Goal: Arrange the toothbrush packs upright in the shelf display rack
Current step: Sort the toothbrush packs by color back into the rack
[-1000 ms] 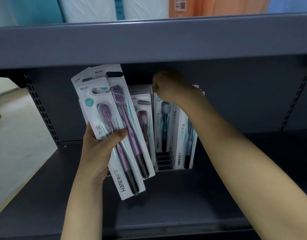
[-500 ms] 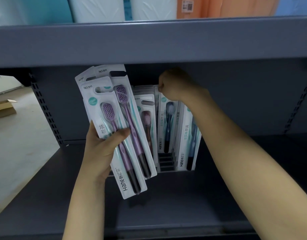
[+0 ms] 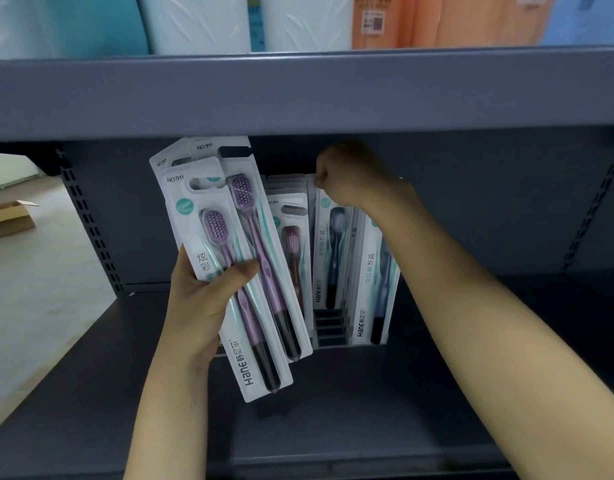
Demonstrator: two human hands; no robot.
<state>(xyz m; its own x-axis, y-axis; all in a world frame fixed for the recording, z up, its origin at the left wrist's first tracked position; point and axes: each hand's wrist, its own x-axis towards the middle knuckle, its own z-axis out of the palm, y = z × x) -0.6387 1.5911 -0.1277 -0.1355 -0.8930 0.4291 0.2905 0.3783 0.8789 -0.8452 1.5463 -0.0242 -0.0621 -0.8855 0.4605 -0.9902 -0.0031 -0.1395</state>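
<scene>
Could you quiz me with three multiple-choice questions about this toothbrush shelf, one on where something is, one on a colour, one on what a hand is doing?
1. Where is the display rack standing?
A. On the floor
B. On the grey shelf
C. On the cardboard box

2. What colour are the brushes in the packs in the left hand?
A. Purple
B. Yellow
C. Green

3. What is the right hand doing?
A. Lying flat on the shelf
B. Hanging empty at the side
C. Pinching the top of a pack in the rack

Answers:
1 B: the rack's base sits on the shelf board, at the back.
2 A: purple heads and handles show through the blisters.
3 C: its curled fingers close at that pack's top edge.
</scene>
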